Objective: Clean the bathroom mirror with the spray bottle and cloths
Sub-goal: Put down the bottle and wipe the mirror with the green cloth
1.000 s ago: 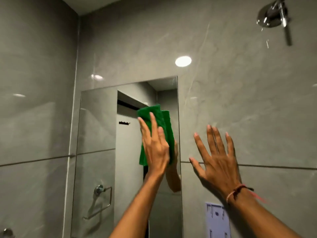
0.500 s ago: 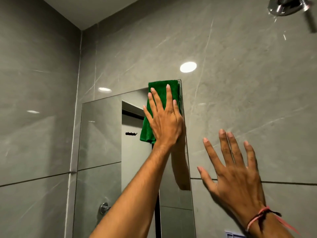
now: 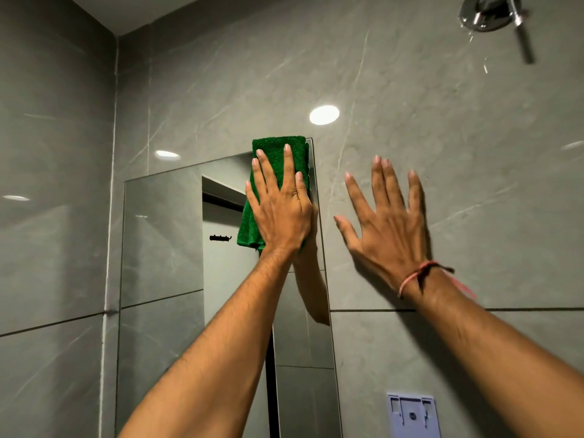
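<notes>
A frameless mirror (image 3: 164,235) hangs on the grey tiled wall. A folded green cloth (image 3: 278,147) lies against its top right corner, its upper edge level with the mirror's top. My left hand (image 3: 281,207) presses flat on the cloth with fingers spread, pinning it to the glass. My right hand (image 3: 388,222) rests flat on the wall tile just right of the mirror, fingers apart, holding nothing; a red thread band circles its wrist. No spray bottle is in view.
A chrome shower head (image 3: 486,14) and its arm jut from the wall at the top right. A pale plastic wall bracket (image 3: 412,412) sits low on the right. The side wall (image 3: 53,216) meets the mirror wall at the left corner.
My left hand has slid the green cloth up the mirror's right side to its top right corner. My right hand has stayed on the tile beside the mirror.
</notes>
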Available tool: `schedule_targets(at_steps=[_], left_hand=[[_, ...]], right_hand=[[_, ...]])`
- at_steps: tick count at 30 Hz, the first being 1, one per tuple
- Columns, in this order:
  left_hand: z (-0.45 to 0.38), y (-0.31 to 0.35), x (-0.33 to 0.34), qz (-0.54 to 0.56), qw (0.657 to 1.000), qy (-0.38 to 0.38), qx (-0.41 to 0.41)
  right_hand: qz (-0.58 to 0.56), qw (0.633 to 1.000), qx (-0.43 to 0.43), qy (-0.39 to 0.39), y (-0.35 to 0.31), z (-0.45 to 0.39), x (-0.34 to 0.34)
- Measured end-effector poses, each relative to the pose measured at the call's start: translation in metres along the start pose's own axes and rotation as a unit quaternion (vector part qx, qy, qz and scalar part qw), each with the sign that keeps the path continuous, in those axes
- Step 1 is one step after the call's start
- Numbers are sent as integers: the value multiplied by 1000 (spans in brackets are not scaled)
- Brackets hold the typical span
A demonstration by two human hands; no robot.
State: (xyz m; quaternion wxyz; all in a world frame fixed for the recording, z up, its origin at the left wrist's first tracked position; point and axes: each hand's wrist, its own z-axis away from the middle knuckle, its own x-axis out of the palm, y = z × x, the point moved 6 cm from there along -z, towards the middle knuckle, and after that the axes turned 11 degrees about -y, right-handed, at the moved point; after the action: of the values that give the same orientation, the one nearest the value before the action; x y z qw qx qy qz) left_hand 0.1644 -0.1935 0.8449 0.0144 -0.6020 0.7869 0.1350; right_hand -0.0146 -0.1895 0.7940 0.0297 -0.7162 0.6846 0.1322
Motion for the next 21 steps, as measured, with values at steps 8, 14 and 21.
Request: schedule_targets(at_steps=[8,14,21], left_hand=[[1,-5,-2,-9,1000,-5,7],[-2,-16,-6,-16,999,-4,28],[-7,-79,-20,-25,1000,-2,19]], right_hand=[[-7,1000,-12,22,-7,-35,2],[-43,998,31,26,-14,-31,-6],[-43,996,62,49,-29,-26,0]])
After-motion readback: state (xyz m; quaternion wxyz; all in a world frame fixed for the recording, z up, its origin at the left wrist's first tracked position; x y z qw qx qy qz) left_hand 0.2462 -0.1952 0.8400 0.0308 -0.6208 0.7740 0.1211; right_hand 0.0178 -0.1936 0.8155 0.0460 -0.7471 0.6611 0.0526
